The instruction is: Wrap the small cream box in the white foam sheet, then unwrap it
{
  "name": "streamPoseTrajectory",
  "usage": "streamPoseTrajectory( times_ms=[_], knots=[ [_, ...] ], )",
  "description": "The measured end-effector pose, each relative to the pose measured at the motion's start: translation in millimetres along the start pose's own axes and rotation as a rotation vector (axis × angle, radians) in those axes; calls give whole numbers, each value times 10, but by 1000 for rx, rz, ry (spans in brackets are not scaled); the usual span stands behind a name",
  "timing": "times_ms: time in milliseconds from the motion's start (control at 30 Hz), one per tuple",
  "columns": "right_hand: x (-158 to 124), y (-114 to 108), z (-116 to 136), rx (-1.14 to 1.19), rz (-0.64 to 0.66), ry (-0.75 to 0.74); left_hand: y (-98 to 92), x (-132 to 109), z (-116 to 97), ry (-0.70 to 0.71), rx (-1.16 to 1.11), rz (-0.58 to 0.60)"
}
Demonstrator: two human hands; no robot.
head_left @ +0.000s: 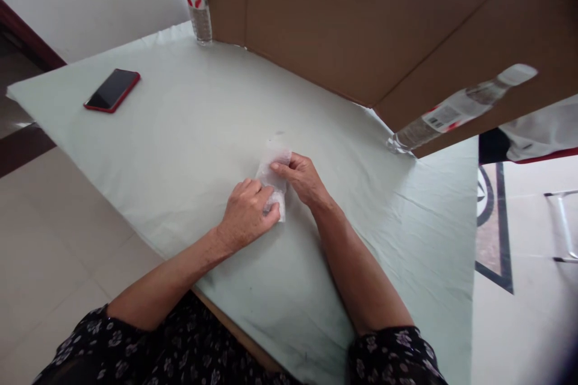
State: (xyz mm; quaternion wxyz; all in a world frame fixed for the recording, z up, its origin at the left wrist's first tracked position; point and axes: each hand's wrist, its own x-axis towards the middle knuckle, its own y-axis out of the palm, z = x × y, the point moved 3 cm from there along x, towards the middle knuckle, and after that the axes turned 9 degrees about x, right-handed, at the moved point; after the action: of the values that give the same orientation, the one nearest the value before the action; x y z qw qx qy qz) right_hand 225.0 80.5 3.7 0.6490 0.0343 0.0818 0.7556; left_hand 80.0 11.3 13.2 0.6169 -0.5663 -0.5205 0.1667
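A small piece of translucent white bubble wrap is held between my hands, just over the middle of the table. My left hand is closed around its lower, bunched part, with the thumb and fingers pressing on it. My right hand pinches the upper right edge between thumb and fingers. The sheet's upper end lies flat toward the far side of the cloth. Whether anything is wrapped inside the bunched part I cannot tell.
A pale green cloth covers the table. At the far left lies a phone in a red case. A large brown cardboard panel stands at the back, with a water bottle at its left and another bottle at its right.
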Motion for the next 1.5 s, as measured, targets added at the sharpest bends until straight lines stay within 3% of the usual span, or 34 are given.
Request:
streamPoseTrajectory(
  times_ms=[233,400,700,833,933,1033,1300,1500],
  knots=[
    [-49,58,-9,94,68,12,15,-7,26,-30,-25,64],
    [-163,131,1,169,50,-32,12,-17,25,-54,-63,36],
    [-412,133,6,34,16,-94,41,-109,86,-334,-97,-29],
    [-563,136,6,-108,20,-165,40,-125,106,-380,-125,-77],
    [-701,140,11,-254,-3,-283,27,-115,100,-320,-181,-89],
    [-820,138,-19,-349,-14,-373,22,-109,96,-225,-243,-27],
    [-921,94,-124,-448,29,-447,-28,-89,214,-111,-341,154],
    [-983,39,-115,-505,140,-512,-176,-189,381,107,-428,238]
  ],
)
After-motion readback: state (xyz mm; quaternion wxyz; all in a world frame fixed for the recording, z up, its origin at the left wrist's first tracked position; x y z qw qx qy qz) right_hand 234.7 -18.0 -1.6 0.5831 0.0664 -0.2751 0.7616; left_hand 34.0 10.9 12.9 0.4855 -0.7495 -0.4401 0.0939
